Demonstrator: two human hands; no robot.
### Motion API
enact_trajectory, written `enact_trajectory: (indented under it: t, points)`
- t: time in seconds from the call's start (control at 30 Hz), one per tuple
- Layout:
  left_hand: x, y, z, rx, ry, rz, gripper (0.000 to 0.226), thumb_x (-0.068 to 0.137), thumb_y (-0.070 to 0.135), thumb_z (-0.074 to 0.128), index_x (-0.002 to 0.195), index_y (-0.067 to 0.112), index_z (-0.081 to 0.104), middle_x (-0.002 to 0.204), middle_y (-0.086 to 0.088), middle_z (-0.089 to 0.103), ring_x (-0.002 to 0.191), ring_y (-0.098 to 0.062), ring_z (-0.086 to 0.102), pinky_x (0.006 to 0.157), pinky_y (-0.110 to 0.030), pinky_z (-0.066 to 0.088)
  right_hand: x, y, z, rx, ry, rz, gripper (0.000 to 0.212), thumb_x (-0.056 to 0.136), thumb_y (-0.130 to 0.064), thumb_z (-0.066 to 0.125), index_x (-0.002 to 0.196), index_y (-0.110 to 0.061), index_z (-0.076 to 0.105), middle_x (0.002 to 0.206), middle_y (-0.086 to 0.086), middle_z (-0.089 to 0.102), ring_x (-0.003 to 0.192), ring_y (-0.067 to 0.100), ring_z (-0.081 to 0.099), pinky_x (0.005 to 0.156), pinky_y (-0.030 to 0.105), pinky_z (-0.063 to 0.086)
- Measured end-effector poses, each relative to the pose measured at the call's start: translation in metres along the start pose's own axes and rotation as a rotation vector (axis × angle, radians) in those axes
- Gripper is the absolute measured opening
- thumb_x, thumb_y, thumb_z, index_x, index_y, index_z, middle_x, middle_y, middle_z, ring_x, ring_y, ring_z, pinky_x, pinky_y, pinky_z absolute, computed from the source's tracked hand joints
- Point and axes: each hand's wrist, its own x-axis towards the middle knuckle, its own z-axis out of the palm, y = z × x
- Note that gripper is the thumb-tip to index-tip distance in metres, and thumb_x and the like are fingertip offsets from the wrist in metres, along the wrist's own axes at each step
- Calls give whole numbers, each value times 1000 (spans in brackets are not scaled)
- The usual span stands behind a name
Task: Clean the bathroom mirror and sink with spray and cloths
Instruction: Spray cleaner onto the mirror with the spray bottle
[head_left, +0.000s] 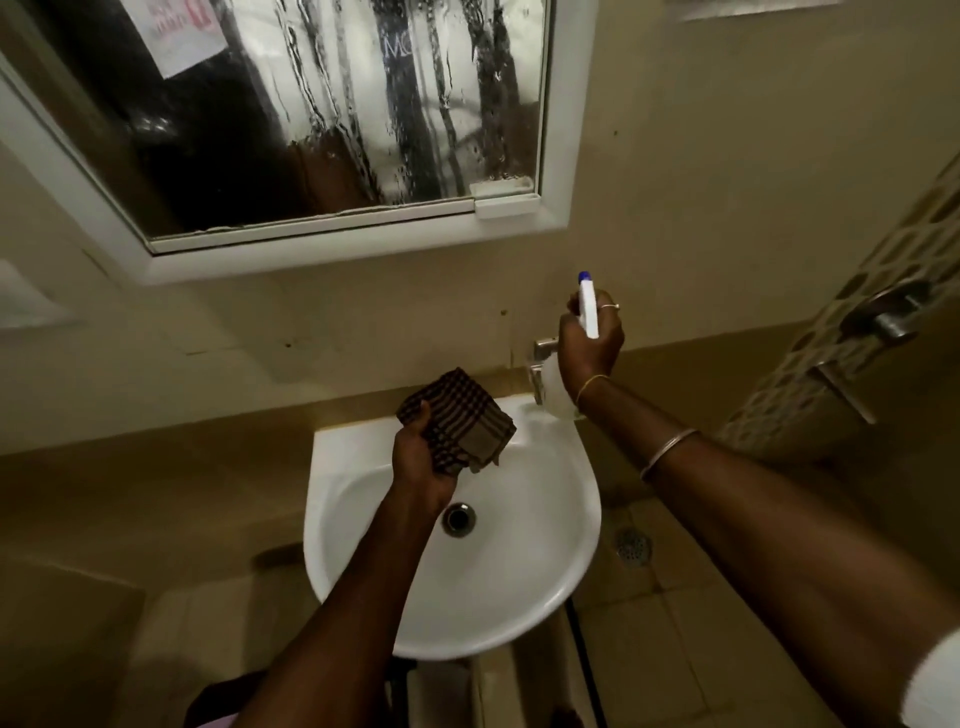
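Our left hand (421, 462) keeps its grip clamped on the folded checked cloth (460, 418) above the sink (467, 623), ready to wipe. Our right hand (589, 343) has its grip clamped round the spray bottle (588, 306) beside the tap (543, 349), nozzle raised toward the wet, streaked mirror (337, 104). Our fingers hide the trigger.

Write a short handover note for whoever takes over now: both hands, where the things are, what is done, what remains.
Left hand: holds the folded checked cloth above the sink.
Right hand: grips the spray bottle beside the tap, nozzle up.
Done: the mirror is sprayed; liquid runs down the glass in streaks.
Left: wipe the mirror with the cloth, then spray and wipe the sink. Whether the sink has been cleaned cannot be told.
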Motion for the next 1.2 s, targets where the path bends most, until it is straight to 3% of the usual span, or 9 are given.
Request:
enact_trajectory:
  t: [0.23,0.4,0.47,0.53,0.63,0.73,0.97,1.07,1.2]
  points:
    - [10,-4,-7,-15,19,22,37,107,28,46,131,5,61,130,-19,67,124,-36,62,101,-50,51,29,13,16,-10,12,-10,25,92,-8,64,117,-10,67,93,0,61,73,9,56,63,12,47]
    - [12,-13,-8,-11,31,21,38,106,27,48,134,5,59,134,-19,65,119,-35,65,94,-47,56,37,21,22,-27,12,-66,14,94,-13,65,108,-12,67,84,-5,57,75,16,56,75,36,54]
    - [13,-17,-10,-9,34,6,41,105,28,49,138,5,56,137,-20,63,124,-37,61,96,-49,55,37,24,20,-41,-5,-93,17,94,-14,65,110,-13,66,87,-3,60,73,12,56,73,33,55]
    - [14,-21,-11,-8,44,-11,43,106,27,48,141,4,54,140,-22,60,131,-40,56,108,-55,46,36,27,18,-54,-39,-112,26,92,-14,67,119,-10,65,94,-1,62,75,4,57,73,22,52]
    - [13,-24,-10,-6,53,-17,45,106,27,48,143,3,52,142,-22,59,134,-41,53,117,-58,36,33,33,11,-93,-76,-156,44,90,-15,71,133,-9,60,111,4,64,90,8,61,83,16,50]
    - [9,-23,-8,-6,53,-24,38,106,27,48,135,5,59,135,-19,64,126,-38,60,111,-56,43,26,42,5,-124,-137,-156,60,89,-18,73,145,-15,51,127,7,61,112,18,60,97,29,53]
    - [-7,-17,-8,-16,4,-46,32,106,29,48,124,7,63,113,-14,76,102,-31,72,84,-45,58,6,47,-14,-213,-152,-143,81,88,-24,77,157,-18,33,154,6,46,142,22,44,114,29,39]
    - [-12,-16,-11,-11,-9,-46,32,106,29,47,124,8,64,109,-12,77,102,-31,71,83,-45,57,-13,49,-26,-278,-81,-135,81,88,-30,77,155,-18,33,160,5,34,147,23,34,113,28,34]
    - [-20,-14,-12,-26,-19,-55,31,107,27,45,122,8,65,108,-13,77,105,-31,69,91,-47,54,-47,55,-39,-335,-69,-153,70,90,-29,75,150,-16,42,158,7,34,145,24,34,113,28,34]
